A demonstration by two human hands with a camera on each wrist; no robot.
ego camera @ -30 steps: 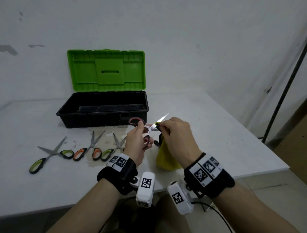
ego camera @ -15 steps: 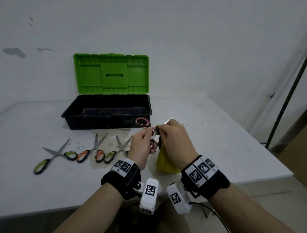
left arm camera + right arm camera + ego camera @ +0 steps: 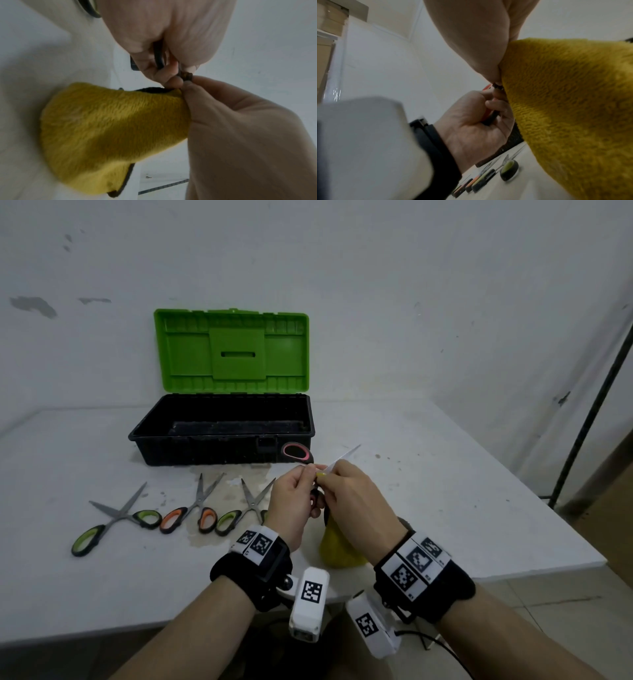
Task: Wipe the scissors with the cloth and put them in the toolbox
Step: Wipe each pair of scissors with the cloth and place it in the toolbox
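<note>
Lying flat on the white worktop (image 3: 445, 508), well left of the fingers: green-handled scissors (image 3: 113, 520), then orange-handled scissors (image 3: 191, 513), then a second green-handled pair (image 3: 239, 510). Standing behind these, lid up: black toolbox (image 3: 222, 436) with green lid (image 3: 233, 350). Left hand (image 3: 291, 505), fingers curled round the dark handle of the red-handled scissors (image 3: 297, 453), held above the worktop just in front of the toolbox's right end. Right hand (image 3: 356, 501), fingers pinching the yellow cloth (image 3: 111, 132) onto the blade, tip poking out beyond them toward the wall. Cloth hanging below both hands.
</note>
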